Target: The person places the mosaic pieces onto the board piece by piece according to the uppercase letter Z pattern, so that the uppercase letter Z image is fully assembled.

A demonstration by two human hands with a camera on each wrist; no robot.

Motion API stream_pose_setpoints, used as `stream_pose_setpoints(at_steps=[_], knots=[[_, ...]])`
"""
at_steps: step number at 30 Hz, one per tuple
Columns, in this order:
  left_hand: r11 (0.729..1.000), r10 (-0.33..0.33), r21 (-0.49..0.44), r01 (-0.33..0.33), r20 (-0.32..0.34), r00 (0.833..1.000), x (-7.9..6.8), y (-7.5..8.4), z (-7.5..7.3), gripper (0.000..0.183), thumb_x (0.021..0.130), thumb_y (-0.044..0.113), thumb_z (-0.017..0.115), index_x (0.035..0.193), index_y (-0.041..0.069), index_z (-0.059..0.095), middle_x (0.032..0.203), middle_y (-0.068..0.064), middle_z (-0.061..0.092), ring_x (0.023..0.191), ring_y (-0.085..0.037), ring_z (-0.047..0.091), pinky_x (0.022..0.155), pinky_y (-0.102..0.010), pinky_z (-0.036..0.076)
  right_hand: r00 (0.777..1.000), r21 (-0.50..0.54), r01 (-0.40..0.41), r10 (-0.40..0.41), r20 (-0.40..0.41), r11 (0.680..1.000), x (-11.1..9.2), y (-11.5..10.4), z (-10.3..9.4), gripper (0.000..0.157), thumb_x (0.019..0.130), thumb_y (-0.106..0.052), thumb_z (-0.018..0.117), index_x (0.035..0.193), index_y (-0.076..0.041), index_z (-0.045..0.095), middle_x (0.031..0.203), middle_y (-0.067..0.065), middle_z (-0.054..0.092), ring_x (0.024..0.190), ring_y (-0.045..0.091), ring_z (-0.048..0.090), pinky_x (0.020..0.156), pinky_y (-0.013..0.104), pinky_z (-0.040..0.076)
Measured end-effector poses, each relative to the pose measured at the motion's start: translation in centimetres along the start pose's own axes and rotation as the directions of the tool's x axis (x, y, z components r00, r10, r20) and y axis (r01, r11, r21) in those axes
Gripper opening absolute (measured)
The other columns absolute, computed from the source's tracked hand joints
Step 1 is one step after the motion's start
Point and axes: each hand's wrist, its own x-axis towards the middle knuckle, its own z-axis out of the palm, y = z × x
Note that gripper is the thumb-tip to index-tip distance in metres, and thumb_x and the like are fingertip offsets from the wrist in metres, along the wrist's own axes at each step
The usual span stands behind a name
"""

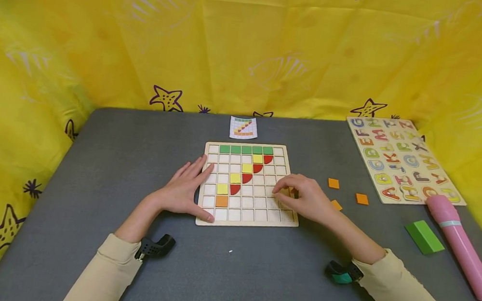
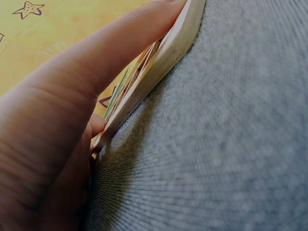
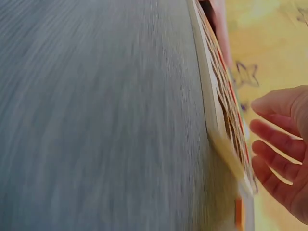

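Note:
A wooden grid board (image 1: 256, 216) lies on the dark table. Green squares (image 1: 246, 149) line its top row, with yellow squares (image 1: 235, 178) and red quarter-circles (image 1: 246, 178) stepping diagonally below; one orange square (image 1: 221, 201) sits at lower left. My left hand (image 1: 185, 188) rests spread on the board's left edge, thumb at the near corner. Over the right side of the board hovers my right hand (image 1: 306, 195), its fingers (image 3: 276, 137) loosely bent with nothing visible between them. A bit of orange shows beneath that hand.
Loose orange squares (image 1: 361, 199) lie right of the board. A small pattern card (image 1: 243, 128) is behind it. To the right are an alphabet puzzle (image 1: 405, 161), a green block (image 1: 425, 237) and a pink stick-like object (image 1: 466, 257). Yellow cloth (image 1: 233, 48) hangs around the table.

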Motion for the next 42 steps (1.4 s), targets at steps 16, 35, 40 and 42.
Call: stream_pose_setpoints(at_steps=[16, 35, 40, 42], knots=[[1.0, -0.009, 0.015, 0.009, 0.006, 1.0, 0.0, -0.1, 0.0, 0.134, 0.062, 0.076, 0.074, 0.158, 0.01, 0.007, 0.163, -0.009, -0.012, 0.148, -0.023, -0.009, 0.116, -0.048, -0.001, 0.986, -0.168, -0.167, 0.159, -0.058, 0.972, -3.5, 3.6, -3.5, 0.014, 0.079, -0.01, 0.081, 0.091, -0.012, 0.073, 0.095, 0.002, 0.07, 0.09, 0.023, 0.061, 0.081, 0.044, 0.045], [1.0, -0.006, 0.015, 0.006, 0.002, 1.0, 0.0, -0.1, 0.0, 0.134, 0.062, 0.077, 0.073, 0.158, 0.01, 0.007, 0.163, -0.01, -0.011, 0.149, -0.023, -0.008, 0.116, -0.048, -0.002, 0.982, -0.048, -0.177, 0.174, -0.068, 0.983, -2.2, 2.1, -2.8, 0.013, 0.081, -0.014, 0.081, 0.091, -0.014, 0.073, 0.095, -0.002, 0.069, 0.088, 0.018, 0.063, 0.076, 0.041, 0.053], [1.0, 0.0, 0.011, 0.0, 0.001, 1.0, 0.0, 0.0, 0.0, 0.134, 0.062, 0.076, 0.073, 0.158, 0.009, 0.007, 0.163, -0.011, -0.011, 0.149, -0.024, -0.008, 0.116, -0.048, -0.001, 0.989, 0.006, -0.146, 0.146, -0.003, 0.989, -1.2, 0.5, -1.7, 0.014, 0.08, -0.013, 0.081, 0.092, -0.015, 0.073, 0.094, -0.004, 0.068, 0.086, 0.018, 0.06, 0.075, 0.038, 0.05], [1.0, 0.0, 0.01, 0.0, 0.002, 1.0, 0.0, 0.0, 0.0, 0.134, 0.062, 0.076, 0.074, 0.158, 0.009, 0.007, 0.163, -0.01, -0.011, 0.149, -0.023, -0.008, 0.116, -0.048, -0.002, 0.992, 0.013, -0.124, 0.123, 0.017, 0.992, -0.8, 0.0, -1.2, 0.015, 0.08, -0.014, 0.081, 0.093, -0.016, 0.072, 0.093, -0.006, 0.068, 0.084, 0.019, 0.058, 0.072, 0.037, 0.049]])
